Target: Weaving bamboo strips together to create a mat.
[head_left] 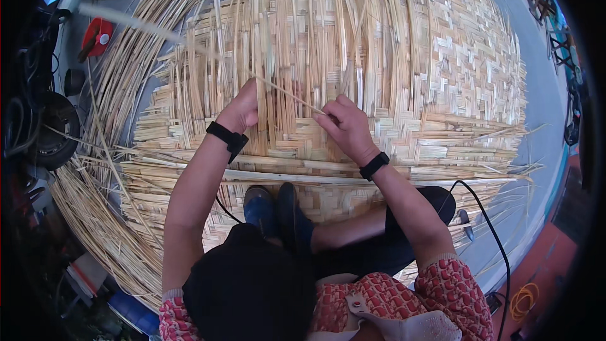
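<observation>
Woven bamboo mat (391, 63) spread on floor, centre. Right hand (346, 127) pinching thin bamboo strip (287, 93) over mat; left hand (243, 110) closed on upright strips w/ fingers tucked in. Red container (98, 36) top left, beside loose strips.

1. A red tool (98, 36) lies on the grey floor (536, 107) at ten o'clock.
2. A black cable (489, 227) curves at four o'clock.
3. An orange cord coil (524, 300) sits at five o'clock.
</observation>
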`<move>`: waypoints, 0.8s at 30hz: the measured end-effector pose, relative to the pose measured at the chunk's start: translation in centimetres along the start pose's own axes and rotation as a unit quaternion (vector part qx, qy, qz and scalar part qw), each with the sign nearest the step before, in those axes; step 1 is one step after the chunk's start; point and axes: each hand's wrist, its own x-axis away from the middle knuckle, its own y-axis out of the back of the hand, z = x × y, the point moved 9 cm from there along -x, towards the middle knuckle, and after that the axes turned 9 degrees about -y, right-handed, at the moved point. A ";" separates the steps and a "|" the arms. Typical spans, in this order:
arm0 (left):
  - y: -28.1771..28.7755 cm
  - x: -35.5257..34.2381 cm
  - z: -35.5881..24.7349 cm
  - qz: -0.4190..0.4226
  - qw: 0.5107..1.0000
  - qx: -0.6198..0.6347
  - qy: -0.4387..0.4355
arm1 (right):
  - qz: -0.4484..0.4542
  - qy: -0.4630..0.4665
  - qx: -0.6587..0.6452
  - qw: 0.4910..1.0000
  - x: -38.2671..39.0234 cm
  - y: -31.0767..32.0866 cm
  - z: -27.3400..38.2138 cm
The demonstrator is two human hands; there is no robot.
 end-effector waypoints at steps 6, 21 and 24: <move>-2.8 -0.1 -0.1 0.082 0.987 0.136 -0.002 | -0.072 -0.126 -0.093 0.985 -0.9 -0.6 -2.6; 4.8 6.1 -4.2 -0.159 0.839 -0.463 -0.239 | 0.180 -0.063 -0.086 0.978 -3.6 -4.9 -4.4; 10.4 12.1 -0.8 -0.196 0.960 -0.042 -0.196 | 0.135 -0.228 -0.376 0.888 -2.1 -4.5 -4.9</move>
